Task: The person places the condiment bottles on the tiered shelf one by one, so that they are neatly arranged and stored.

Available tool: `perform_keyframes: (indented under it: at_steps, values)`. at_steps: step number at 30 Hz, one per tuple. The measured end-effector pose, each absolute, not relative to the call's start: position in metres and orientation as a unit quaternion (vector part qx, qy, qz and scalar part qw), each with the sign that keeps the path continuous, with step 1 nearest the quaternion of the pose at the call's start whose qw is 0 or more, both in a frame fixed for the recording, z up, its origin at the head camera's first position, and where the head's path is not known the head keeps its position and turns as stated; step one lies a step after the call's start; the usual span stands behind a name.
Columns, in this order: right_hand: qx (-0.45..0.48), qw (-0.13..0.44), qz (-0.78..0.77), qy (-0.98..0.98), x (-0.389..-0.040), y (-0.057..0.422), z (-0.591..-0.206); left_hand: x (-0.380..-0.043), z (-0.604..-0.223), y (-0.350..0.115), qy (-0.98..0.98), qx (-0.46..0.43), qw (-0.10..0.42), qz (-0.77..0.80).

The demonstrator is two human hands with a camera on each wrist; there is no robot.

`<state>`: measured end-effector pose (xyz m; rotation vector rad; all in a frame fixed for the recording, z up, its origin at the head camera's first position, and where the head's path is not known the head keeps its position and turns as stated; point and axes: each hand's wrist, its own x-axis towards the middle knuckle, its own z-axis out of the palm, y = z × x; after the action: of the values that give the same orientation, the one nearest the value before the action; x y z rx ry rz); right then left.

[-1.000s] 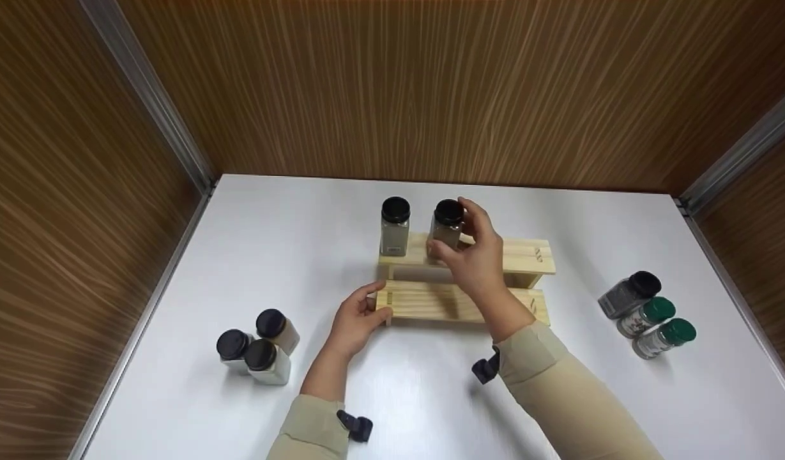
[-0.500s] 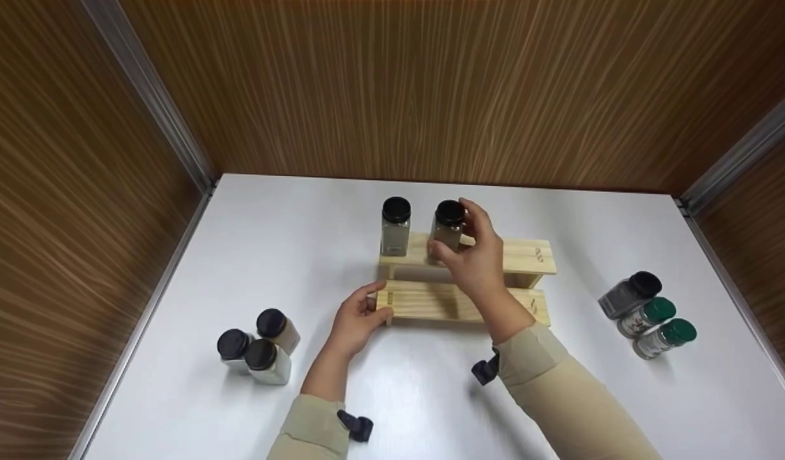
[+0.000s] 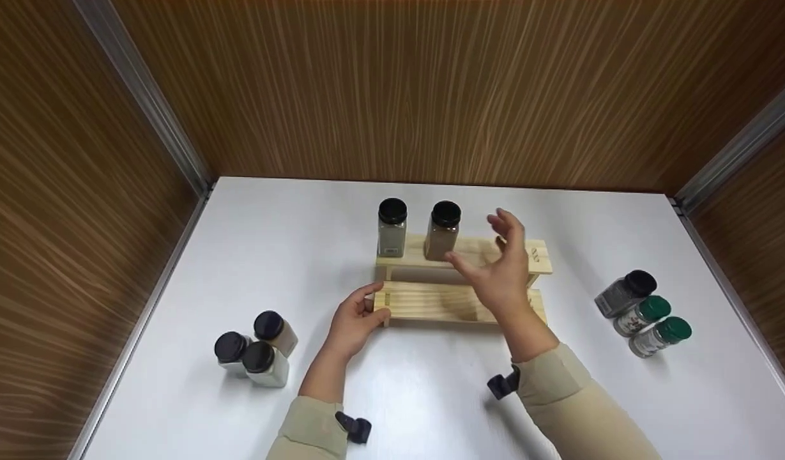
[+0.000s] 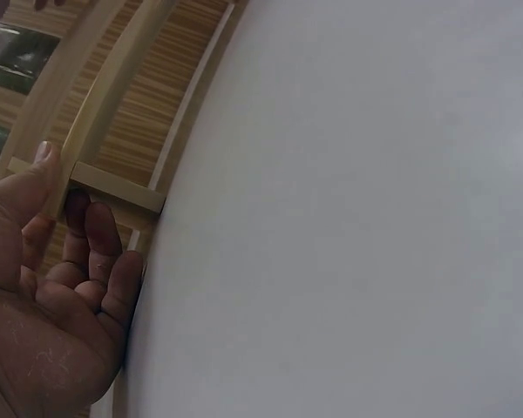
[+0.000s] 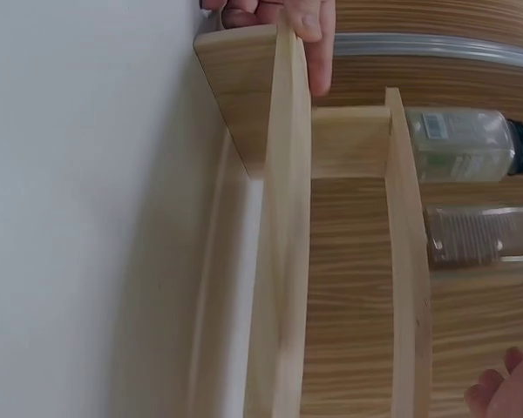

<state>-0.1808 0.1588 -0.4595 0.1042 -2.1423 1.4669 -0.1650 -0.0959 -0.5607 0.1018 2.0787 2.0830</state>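
Observation:
A two-tier wooden spice rack (image 3: 430, 301) stands on the white table. My left hand (image 3: 354, 327) holds the left end of its lower shelf; the left wrist view shows the thumb (image 4: 37, 178) on one side of the board and curled fingers below. On the upper shelf, a black-capped jar of pale green-grey spice (image 3: 392, 239) stands upright at the left end. To its right stands a jar of brown spice (image 3: 441, 241), also black-capped. Just right of that jar, my right hand (image 3: 504, 278) is spread, holding nothing; its thumb tip is close to the jar's base.
Several black-capped jars, one of them a pale jar (image 3: 271, 370), are grouped at the left. At the right stand a dark jar (image 3: 622, 295) and two green-capped jars (image 3: 651, 338). A wood-patterned panel (image 3: 430, 96) rises behind the table.
My right hand has let go of the brown spice jar and moved right, its fingers spreading. The jar stays upright on the upper shelf. The left hand keeps its hold on the rack.

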Motion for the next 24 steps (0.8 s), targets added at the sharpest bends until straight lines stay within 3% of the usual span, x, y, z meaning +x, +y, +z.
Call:
perform_keyframes:
  at_steps: [6,12,24]
  values:
    - [0.038,0.339,0.545,-0.766,-0.171,0.187,-0.458,-0.165,-0.561,-0.097,0.706,0.028,0.095,0.701]
    - [0.006,0.374,0.542,-0.752,-0.161,0.223,-0.455,-0.165,-0.561,-0.096,0.705,0.022,0.096,0.702]
    - [-0.127,0.372,0.507,-0.768,-0.144,0.281,-0.463,-0.166,-0.562,-0.096,0.701,0.029,0.095,0.706]
